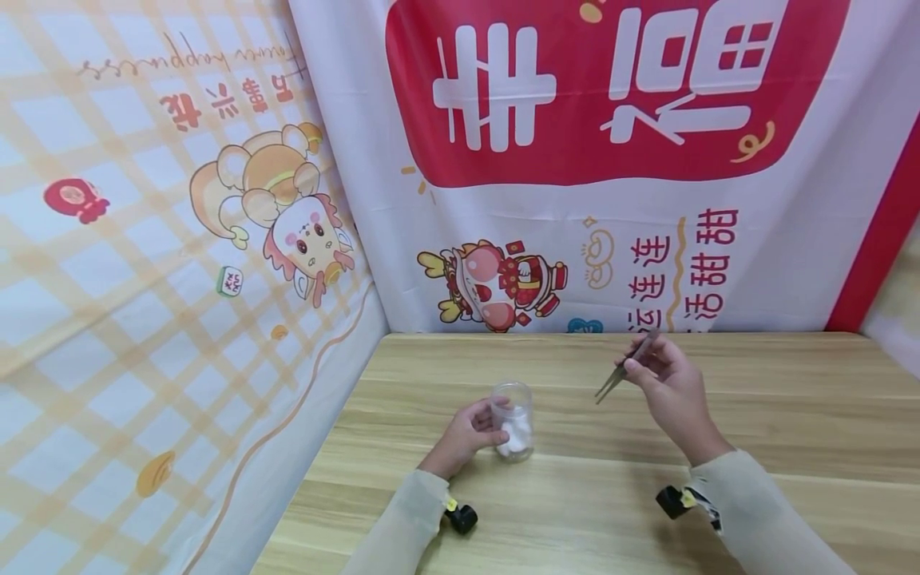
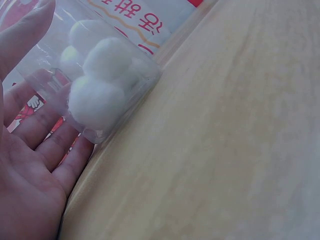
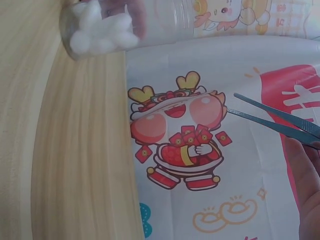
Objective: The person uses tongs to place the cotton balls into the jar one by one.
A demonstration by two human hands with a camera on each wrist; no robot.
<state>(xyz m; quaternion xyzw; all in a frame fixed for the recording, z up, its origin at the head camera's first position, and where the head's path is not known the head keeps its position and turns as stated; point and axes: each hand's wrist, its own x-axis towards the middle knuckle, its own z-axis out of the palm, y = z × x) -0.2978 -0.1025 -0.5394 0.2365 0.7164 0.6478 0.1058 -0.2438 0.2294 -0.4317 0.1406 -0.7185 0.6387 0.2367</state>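
Observation:
A clear plastic jar (image 1: 513, 391) with white cotton balls (image 2: 97, 100) in its lower part stands upright on the table. My left hand (image 1: 469, 435) holds it from the left side, thumb in front and fingers behind. To the right, my right hand (image 1: 676, 395) pinches a pair of metal tweezers (image 1: 624, 370) above the table. In the right wrist view the two tips of the tweezers (image 3: 270, 112) stand apart with nothing between them. The tips point down and left, at a distance from the jar.
The wood-grain table (image 1: 575, 511) reaches back to a white and red printed cloth (image 1: 611, 192). A checked cloth (image 1: 144, 319) hangs along the left side. A small black wrist camera sits at each sleeve cuff.

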